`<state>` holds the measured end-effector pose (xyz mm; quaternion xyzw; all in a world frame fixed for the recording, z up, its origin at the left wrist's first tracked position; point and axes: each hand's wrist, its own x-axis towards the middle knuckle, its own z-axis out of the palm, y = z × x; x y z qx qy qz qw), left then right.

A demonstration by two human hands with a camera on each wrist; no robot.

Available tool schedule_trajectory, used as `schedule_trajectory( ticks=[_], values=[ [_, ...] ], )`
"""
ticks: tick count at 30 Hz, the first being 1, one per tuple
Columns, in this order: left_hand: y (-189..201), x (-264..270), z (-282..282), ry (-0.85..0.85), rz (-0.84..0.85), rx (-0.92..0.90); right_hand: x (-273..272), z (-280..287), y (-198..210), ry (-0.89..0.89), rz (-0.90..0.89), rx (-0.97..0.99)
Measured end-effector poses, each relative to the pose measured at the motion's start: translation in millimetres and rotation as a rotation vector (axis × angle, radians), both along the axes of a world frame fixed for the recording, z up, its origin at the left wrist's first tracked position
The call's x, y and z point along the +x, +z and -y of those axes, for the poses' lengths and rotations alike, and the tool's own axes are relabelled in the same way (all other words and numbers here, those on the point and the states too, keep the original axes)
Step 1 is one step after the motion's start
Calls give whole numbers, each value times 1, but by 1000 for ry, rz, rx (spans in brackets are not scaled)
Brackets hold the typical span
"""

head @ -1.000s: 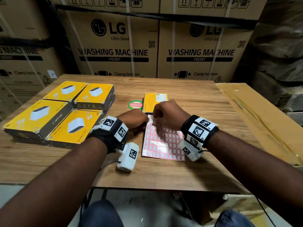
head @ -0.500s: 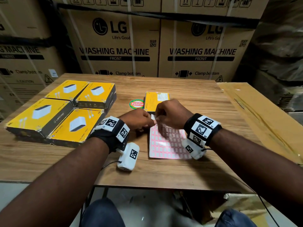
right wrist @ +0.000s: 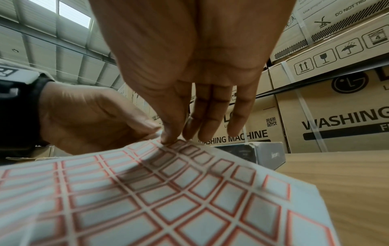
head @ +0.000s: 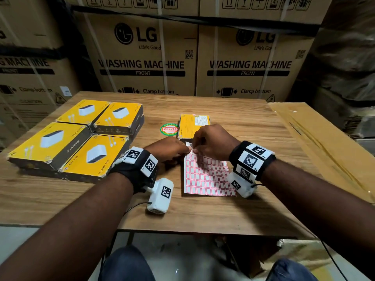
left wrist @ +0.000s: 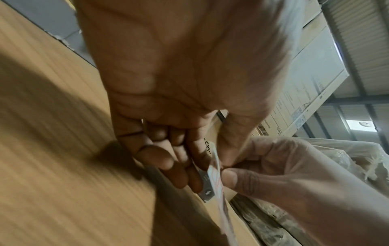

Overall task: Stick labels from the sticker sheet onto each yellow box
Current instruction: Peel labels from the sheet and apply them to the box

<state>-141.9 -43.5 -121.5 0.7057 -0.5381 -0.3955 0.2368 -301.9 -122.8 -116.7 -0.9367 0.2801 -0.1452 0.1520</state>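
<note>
The sticker sheet [head: 207, 177], white with red-framed labels, lies on the wooden table [head: 233, 122] in front of me. Its far left corner is lifted off the table. My left hand [head: 187, 150] pinches that corner between thumb and fingers [left wrist: 200, 166]. My right hand [head: 193, 149] pinches the same corner, thumb tip on a corner label [right wrist: 168, 141]. A single yellow box [head: 193, 124] lies just beyond both hands, printed back side up. Several more yellow boxes [head: 75, 136] sit stacked at the left of the table.
A round red-and-green sticker [head: 170, 129] is on the table left of the single box. Large LG washing machine cartons [head: 146, 57] wall off the far side. A flat cardboard sheet [head: 316, 142] covers the right. The near table edge [head: 182, 230] runs below my forearms.
Both hands and the sheet have shifted a little to the right and away from me. The grip on the sheet's far corner is unchanged.
</note>
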Motion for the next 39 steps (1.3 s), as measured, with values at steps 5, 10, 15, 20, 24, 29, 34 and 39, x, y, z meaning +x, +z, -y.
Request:
schedule_trajectory(
  ticks=[5,10,15,20,24,29,34,39],
  values=[
    [-5,-5,-1,-40,84,-2,1,1,-2,1,-30,9],
    [-4,-12,0,36,194,-7,1,1,-4,-23,-86,-3],
    [-3,-14,0,11,213,30,-2,2,-3,-20,-149,-2],
    [-1,-18,0,9,264,52,-2,0,-4,-27,-170,-4],
    [2,-18,1,-33,290,60,-4,-2,-2,-5,-169,-3],
    [1,-18,4,-46,309,84,-6,-2,-4,7,-172,19],
    [-2,-16,5,-35,299,91,-6,-2,-6,3,-144,38],
    [0,-14,5,-72,340,93,-12,7,3,-33,-20,59]
  ],
)
